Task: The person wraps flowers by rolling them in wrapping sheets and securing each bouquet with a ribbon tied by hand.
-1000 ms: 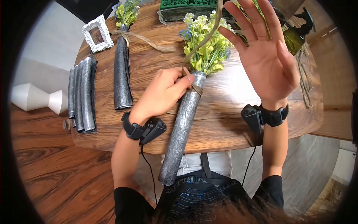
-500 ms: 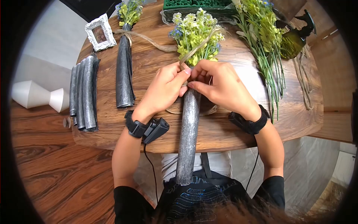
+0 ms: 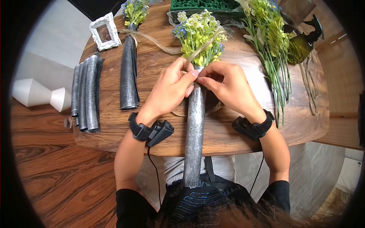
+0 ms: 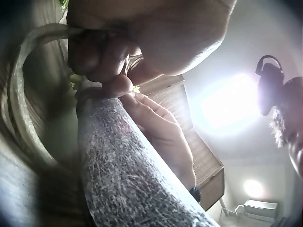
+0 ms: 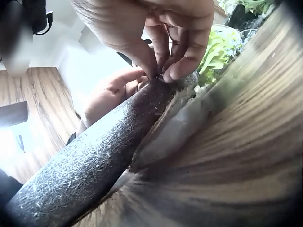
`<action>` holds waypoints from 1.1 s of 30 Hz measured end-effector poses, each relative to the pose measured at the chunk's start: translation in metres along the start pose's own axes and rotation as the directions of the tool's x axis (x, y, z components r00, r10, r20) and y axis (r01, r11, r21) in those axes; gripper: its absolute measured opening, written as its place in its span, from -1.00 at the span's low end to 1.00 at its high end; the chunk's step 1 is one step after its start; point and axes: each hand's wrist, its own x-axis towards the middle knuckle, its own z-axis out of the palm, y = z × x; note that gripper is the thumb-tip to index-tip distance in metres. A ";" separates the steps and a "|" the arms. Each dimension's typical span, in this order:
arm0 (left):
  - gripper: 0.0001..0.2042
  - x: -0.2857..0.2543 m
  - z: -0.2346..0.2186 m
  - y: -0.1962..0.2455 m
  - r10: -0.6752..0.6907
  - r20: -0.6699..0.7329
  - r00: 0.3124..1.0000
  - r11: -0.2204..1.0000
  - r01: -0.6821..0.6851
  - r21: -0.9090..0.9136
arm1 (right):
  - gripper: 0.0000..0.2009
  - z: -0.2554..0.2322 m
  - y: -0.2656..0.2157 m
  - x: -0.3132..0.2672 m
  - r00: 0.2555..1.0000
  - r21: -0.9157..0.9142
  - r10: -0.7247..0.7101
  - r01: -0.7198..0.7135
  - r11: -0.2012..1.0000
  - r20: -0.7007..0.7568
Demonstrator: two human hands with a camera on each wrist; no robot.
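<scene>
A silvery-black paper roll points toward the person's body, with white, blue and yellow-green flowers rising from its far end. At its neck the left hand grips the roll and a strand of brown ribbon. Close beside it, the right hand pinches at the neck with thumb and forefinger, as the right wrist view shows on the roll. What exactly lies between those fingertips is too small to tell. In the left wrist view a ribbon loop curves beside the roll.
At left lie a tied bouquet, several rolled dark wraps and a white frame. Behind stands a green foam tray. Loose flower stems, a dark green spray bottle and hanging cords are at right.
The right hand came down from its raised, spread pose to the roll's neck and now pinches there. The roll's lower end swung rightward to stand nearly straight. The left hand kept its grip.
</scene>
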 end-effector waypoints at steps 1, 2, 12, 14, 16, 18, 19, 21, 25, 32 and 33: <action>-0.88 -0.001 0.001 0.002 0.012 -0.016 1.000 1.000 -0.012 -0.025 | -0.88 0.001 0.001 0.001 1.000 -0.001 -0.002 0.002 1.000 0.001; -0.88 -0.002 0.000 0.004 0.012 -0.016 1.000 1.000 -0.012 -0.025 | -0.88 0.003 0.003 0.001 0.998 0.038 -0.040 0.041 0.998 -0.039; -0.82 -0.007 -0.002 0.006 0.108 0.133 0.985 0.991 -0.095 -0.094 | -0.86 0.004 0.004 0.000 0.992 0.050 -0.117 0.119 0.992 -0.035; -0.81 -0.008 0.000 0.007 0.120 0.111 0.987 0.993 -0.120 -0.008 | -0.86 0.002 0.006 0.001 0.988 0.051 -0.155 0.154 0.987 0.006; -0.81 -0.010 0.001 0.012 0.110 0.090 0.990 0.990 -0.117 0.076 | -0.86 0.001 0.007 0.000 0.981 0.055 -0.187 0.184 0.981 0.045; -0.81 -0.011 0.001 0.016 0.104 0.063 0.993 0.980 -0.113 0.161 | -0.87 0.001 0.006 0.001 0.973 0.080 -0.195 0.186 0.979 0.120; -0.81 -0.012 0.001 0.018 0.116 0.057 0.992 0.974 -0.125 0.188 | -0.87 0.001 0.006 0.001 0.973 0.080 -0.197 0.188 0.979 0.121; -0.81 -0.012 0.000 0.020 0.134 0.043 0.990 0.967 -0.140 0.215 | -0.88 0.001 0.006 0.001 0.971 0.112 -0.196 0.182 0.977 0.134; -0.86 -0.014 -0.002 0.020 0.216 0.056 0.975 0.962 -0.222 0.159 | -0.89 0.005 0.008 0.002 0.967 0.123 -0.224 0.209 0.970 0.121; -0.83 -0.003 -0.014 0.013 0.501 -0.032 0.865 0.865 -0.499 0.047 | -0.86 0.004 0.001 -0.001 0.986 0.179 -0.120 0.099 0.979 0.111; -0.83 -0.003 -0.014 0.013 0.438 -0.039 0.898 0.899 -0.438 0.024 | -0.85 0.004 0.001 -0.001 0.992 0.195 -0.050 0.026 0.980 0.116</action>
